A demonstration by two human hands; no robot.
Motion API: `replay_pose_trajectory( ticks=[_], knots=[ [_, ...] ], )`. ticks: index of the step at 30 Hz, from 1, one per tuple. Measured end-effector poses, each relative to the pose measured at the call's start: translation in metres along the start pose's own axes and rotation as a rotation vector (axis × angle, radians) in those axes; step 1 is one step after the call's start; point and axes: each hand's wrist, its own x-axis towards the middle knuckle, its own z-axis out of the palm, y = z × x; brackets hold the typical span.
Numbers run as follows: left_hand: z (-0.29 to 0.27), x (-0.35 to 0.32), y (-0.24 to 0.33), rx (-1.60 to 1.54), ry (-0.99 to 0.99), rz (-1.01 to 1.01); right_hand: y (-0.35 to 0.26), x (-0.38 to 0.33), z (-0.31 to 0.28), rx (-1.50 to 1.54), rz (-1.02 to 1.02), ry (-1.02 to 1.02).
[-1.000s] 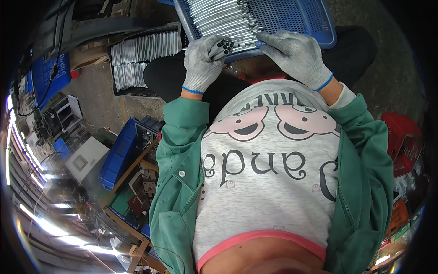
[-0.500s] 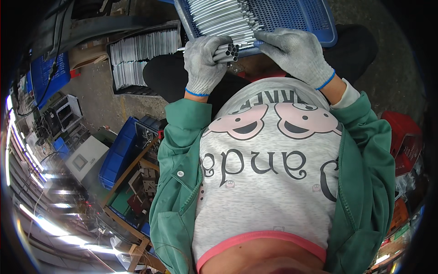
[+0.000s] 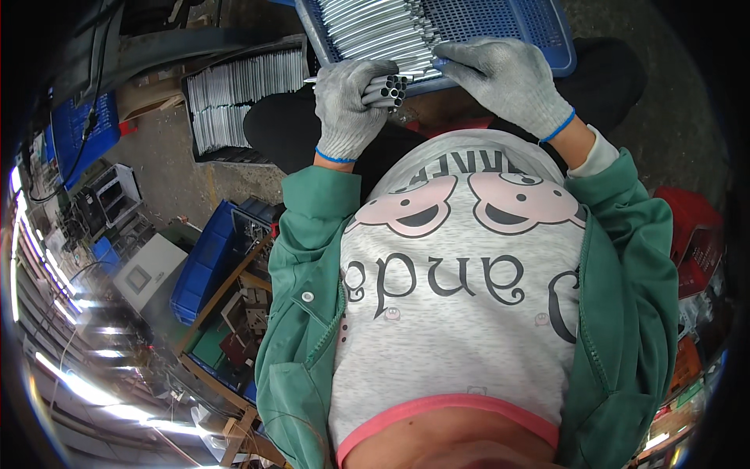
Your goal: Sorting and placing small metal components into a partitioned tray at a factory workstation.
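My left hand [image 3: 348, 105], in a grey-coated knit glove, is closed around a small bundle of thin metal tubes [image 3: 384, 92], whose open round ends point right. Ahead lies a blue perforated plastic basket [image 3: 539, 27], with many silvery tubes [image 3: 371, 31] laid side by side in its left part. Over the basket's near edge is my gloved right hand [image 3: 508, 82]. Its thumb and fingers are pinched together beside the right ends of the tubes. A small bluish bit shows at the fingertips, but I cannot make out what they hold.
A dark crate [image 3: 187, 117] to the left holds two rows of similar metal tubes [image 3: 246, 82]. Lower left stand a blue bin [image 3: 199, 270], a pale box-shaped machine [image 3: 150, 270] and a wooden-framed bench. A red plastic container [image 3: 691, 234] sits at my right.
My right hand has shifted slightly up and left along the tube ends. My left hand keeps its grip, with the bundle turned a little.
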Motion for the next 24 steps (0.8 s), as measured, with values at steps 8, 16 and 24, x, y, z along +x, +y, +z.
replay_pose_trajectory(
  ticks=[8, 16, 24],
  knots=[
    [0.011, -0.011, -0.015, -0.050, 0.062, -0.015, 0.002, -0.004, 0.005, 0.046, -0.045, -0.058],
    [0.021, 0.002, -0.017, 0.102, -0.079, -0.185, 0.020, 0.003, 0.011, 0.383, 0.289, -0.137],
    [0.059, 0.001, -0.059, 0.318, -0.224, -0.271, 0.026, -0.005, 0.016, 0.625, 0.329, -0.164]
  ],
)
